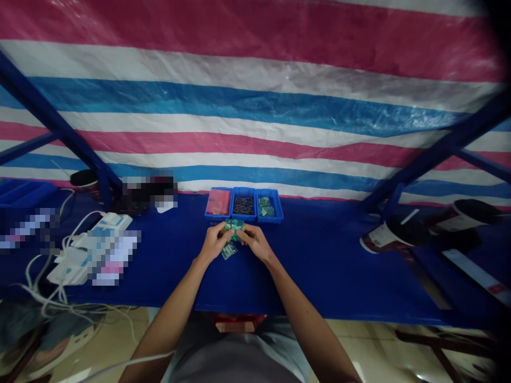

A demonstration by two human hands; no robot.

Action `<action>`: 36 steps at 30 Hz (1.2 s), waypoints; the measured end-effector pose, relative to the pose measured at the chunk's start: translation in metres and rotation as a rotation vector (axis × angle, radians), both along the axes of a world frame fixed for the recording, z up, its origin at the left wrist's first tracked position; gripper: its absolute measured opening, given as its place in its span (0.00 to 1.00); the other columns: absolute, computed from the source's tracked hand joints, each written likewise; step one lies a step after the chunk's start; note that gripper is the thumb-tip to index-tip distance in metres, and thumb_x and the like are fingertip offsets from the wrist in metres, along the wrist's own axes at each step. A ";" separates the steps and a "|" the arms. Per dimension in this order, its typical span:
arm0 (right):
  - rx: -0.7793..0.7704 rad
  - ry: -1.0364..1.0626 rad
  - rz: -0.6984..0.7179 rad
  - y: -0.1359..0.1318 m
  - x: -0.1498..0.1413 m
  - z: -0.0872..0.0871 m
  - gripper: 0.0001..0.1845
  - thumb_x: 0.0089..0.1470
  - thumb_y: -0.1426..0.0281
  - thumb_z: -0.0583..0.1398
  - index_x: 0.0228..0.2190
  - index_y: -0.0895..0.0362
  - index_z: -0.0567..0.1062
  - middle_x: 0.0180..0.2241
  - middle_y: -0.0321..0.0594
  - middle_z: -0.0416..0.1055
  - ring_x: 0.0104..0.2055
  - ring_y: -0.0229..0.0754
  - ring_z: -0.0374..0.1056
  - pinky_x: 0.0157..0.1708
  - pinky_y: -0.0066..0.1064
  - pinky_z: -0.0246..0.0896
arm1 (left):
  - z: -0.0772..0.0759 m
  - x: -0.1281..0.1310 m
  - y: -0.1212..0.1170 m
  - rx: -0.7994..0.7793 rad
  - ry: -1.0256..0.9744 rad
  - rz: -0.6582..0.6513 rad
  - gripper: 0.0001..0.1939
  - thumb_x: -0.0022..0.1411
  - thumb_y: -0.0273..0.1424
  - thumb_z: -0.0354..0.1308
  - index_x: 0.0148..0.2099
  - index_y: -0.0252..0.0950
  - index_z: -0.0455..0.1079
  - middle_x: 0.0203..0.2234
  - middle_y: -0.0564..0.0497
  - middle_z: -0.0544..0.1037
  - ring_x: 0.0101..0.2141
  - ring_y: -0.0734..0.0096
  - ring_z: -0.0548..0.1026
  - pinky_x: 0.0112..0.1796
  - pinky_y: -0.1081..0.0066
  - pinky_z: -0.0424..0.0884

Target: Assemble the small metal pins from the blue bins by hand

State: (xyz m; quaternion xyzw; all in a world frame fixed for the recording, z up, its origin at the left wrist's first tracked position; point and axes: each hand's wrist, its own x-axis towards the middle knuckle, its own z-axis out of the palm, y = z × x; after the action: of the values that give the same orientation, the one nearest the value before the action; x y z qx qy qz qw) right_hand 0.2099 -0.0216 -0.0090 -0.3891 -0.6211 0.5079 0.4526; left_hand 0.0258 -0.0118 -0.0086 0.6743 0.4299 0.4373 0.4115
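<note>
Both of my hands are closed on a small green packet (235, 225), held just in front of the bins, with my left hand (214, 242) at its left side and my right hand (256, 240) at its right. My thumbs press on its near face. Beneath it, a second green-and-white piece (229, 250) lies on the blue table. Behind my hands stand three blue bins in a row: the left bin (217, 217) holds a pink stack (219, 202), the middle one dark metal screw-like parts (243, 205), and the right one more green packets (265, 206).
On the left, a white power strip (90, 247) trails tangled cables over the table edge. Dark cups (389, 234) stand on the right near a blue frame post (393, 202). A striped tarp (255, 122) hangs behind the blue table (319, 266).
</note>
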 end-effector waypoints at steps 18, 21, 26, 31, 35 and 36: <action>-0.018 0.047 0.044 0.001 -0.002 -0.002 0.22 0.59 0.52 0.61 0.30 0.59 0.76 0.22 0.34 0.65 0.21 0.34 0.57 0.23 0.26 0.52 | -0.007 -0.001 0.002 0.052 0.080 -0.060 0.26 0.69 0.43 0.53 0.22 0.32 0.66 0.15 0.55 0.66 0.19 0.77 0.63 0.24 0.75 0.56; -0.041 0.056 0.104 0.001 -0.002 0.001 0.22 0.59 0.51 0.60 0.31 0.59 0.75 0.23 0.34 0.67 0.20 0.33 0.58 0.23 0.26 0.53 | -0.007 -0.001 0.002 0.075 0.103 -0.027 0.27 0.70 0.42 0.52 0.22 0.32 0.65 0.14 0.55 0.67 0.18 0.77 0.63 0.24 0.75 0.57; -0.056 0.066 0.066 -0.001 -0.004 0.003 0.22 0.58 0.50 0.61 0.30 0.58 0.72 0.22 0.32 0.65 0.21 0.34 0.58 0.23 0.26 0.53 | -0.007 -0.002 0.003 0.073 0.098 0.021 0.26 0.70 0.43 0.52 0.22 0.32 0.66 0.15 0.54 0.69 0.18 0.77 0.64 0.24 0.75 0.58; -0.016 0.057 0.016 -0.003 -0.005 0.004 0.23 0.60 0.51 0.59 0.27 0.58 0.71 0.20 0.32 0.62 0.21 0.34 0.57 0.24 0.27 0.52 | -0.006 -0.002 0.003 0.030 0.046 0.008 0.23 0.67 0.43 0.56 0.25 0.32 0.69 0.16 0.54 0.69 0.19 0.76 0.64 0.24 0.75 0.57; -0.022 0.106 -0.020 -0.001 -0.004 0.004 0.21 0.59 0.52 0.60 0.29 0.58 0.72 0.21 0.32 0.62 0.21 0.34 0.58 0.24 0.27 0.53 | -0.003 -0.001 0.002 0.057 0.024 0.007 0.18 0.64 0.43 0.60 0.31 0.32 0.72 0.19 0.54 0.68 0.21 0.75 0.62 0.25 0.74 0.56; -0.025 0.114 -0.031 -0.001 -0.004 0.003 0.21 0.59 0.52 0.60 0.28 0.58 0.72 0.21 0.32 0.62 0.21 0.34 0.58 0.23 0.27 0.52 | -0.002 0.000 0.002 0.070 0.030 0.014 0.17 0.64 0.42 0.60 0.32 0.32 0.72 0.20 0.55 0.67 0.22 0.75 0.62 0.26 0.74 0.56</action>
State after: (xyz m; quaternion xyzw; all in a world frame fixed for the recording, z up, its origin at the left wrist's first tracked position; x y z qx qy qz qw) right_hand 0.2060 -0.0224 -0.0060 -0.3744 -0.5819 0.5299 0.4903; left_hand 0.0257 -0.0101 -0.0104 0.6918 0.4252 0.4447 0.3780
